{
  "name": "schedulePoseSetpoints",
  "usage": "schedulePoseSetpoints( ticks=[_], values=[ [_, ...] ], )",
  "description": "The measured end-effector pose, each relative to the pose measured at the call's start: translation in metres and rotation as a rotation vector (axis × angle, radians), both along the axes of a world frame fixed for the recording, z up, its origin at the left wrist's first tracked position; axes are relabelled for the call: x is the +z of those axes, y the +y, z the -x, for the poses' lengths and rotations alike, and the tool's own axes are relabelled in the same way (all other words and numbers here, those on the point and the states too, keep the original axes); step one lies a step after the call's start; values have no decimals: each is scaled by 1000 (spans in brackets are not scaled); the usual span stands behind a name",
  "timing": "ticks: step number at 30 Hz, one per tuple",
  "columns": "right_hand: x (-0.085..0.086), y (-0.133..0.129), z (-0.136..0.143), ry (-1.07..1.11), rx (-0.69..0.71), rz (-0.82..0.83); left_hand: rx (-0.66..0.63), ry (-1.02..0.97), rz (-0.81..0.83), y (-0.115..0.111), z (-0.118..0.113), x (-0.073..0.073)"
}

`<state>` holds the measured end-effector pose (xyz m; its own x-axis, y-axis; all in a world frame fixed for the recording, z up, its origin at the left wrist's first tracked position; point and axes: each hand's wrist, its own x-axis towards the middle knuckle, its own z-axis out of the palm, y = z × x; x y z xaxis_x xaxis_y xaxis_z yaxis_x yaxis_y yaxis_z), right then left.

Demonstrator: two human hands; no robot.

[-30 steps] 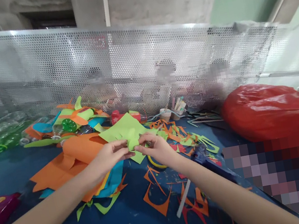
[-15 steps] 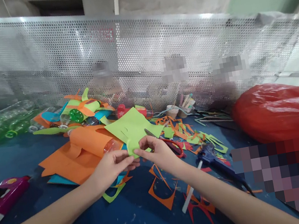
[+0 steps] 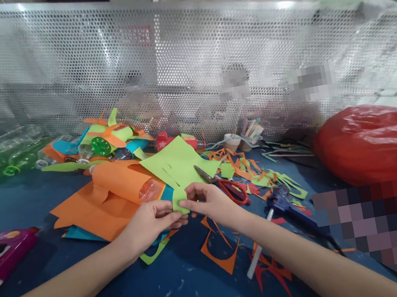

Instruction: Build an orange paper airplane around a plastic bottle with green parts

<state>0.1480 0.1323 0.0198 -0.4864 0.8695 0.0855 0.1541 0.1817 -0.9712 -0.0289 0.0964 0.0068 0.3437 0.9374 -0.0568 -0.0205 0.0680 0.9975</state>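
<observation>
A small lime-green paper piece [image 3: 180, 202] is pinched between my two hands above the blue table. My left hand [image 3: 154, 220] grips its left side, thumb on top. My right hand [image 3: 207, 199] closes on its right side with thumb and forefinger. Just behind lies a larger green paper sheet [image 3: 179, 159] with slits cut in it. Red-handled scissors [image 3: 233, 191] rest beside my right hand, blades over the green sheet. To the left, an orange paper-wrapped bottle [image 3: 123, 182] lies on orange paper sheets [image 3: 86, 209].
A blue glue gun [image 3: 283, 202] with a glue stick lies right of my right forearm, among paper scraps [image 3: 226, 261]. Plastic bottles [image 3: 0, 155] stand back left; a magenta object [image 3: 8, 256] is at left. A red plastic bag [image 3: 378, 142] fills the right, before a perforated metal screen [image 3: 64, 64].
The small green piece now stands more upright and shows more of its surface between my fingers. My hands stay close together; the view has shifted slightly.
</observation>
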Motion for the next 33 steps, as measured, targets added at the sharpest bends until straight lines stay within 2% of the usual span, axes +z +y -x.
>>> schedulePoseSetpoints(
  ticks=[5, 14, 19, 24, 28, 33],
  values=[
    [-1, 0, -2, -51, 78, 7, 91, 24, -46, -1, -2, 2],
    [-7, 5, -4, -92, 54, -95, 97, -29, -43, 1, -3, -14],
    [-7, 7, -9, -73, 86, 6, 132, -2, -19, 0, -4, -14],
    [1, 9, -16, -146, 126, 143, 162, 37, 12, -4, -6, -11],
    [9, 21, -29, -230, -10, 60, 101, 113, -13, -8, -6, -9],
    [16, 41, -51, -164, -247, -46, 38, 281, -147, -12, -6, -9]
  ],
)
